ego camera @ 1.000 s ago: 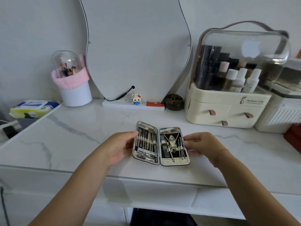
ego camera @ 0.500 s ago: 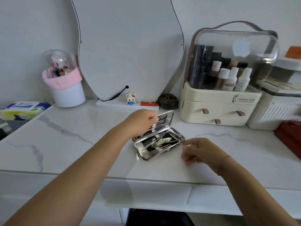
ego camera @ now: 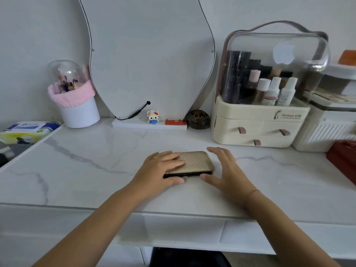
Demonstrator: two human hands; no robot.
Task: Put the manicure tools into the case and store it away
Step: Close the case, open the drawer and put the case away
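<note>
The manicure case (ego camera: 194, 162) lies closed on the marble tabletop (ego camera: 86, 170), its gold textured lid facing up. The tools inside are hidden. My left hand (ego camera: 161, 170) rests flat on the left part of the lid, fingers spread and the thumb at the front edge. To the right of the case my right hand (ego camera: 225, 174) has its fingers apart; the thumb is near the front right corner, and I cannot tell whether it touches.
A cream cosmetics organizer (ego camera: 260, 124) with small drawers and a clear dome stands at the back right. A red box (ego camera: 344, 158) sits at the right edge. A mirror (ego camera: 150, 54), a pink-rimmed brush holder (ego camera: 75, 105) and a wipes pack (ego camera: 27, 130) stand behind and to the left.
The case lay open with its tools showing; my left hand folded the left half over, and now the case is closed flat. My right hand stayed at its right side.
</note>
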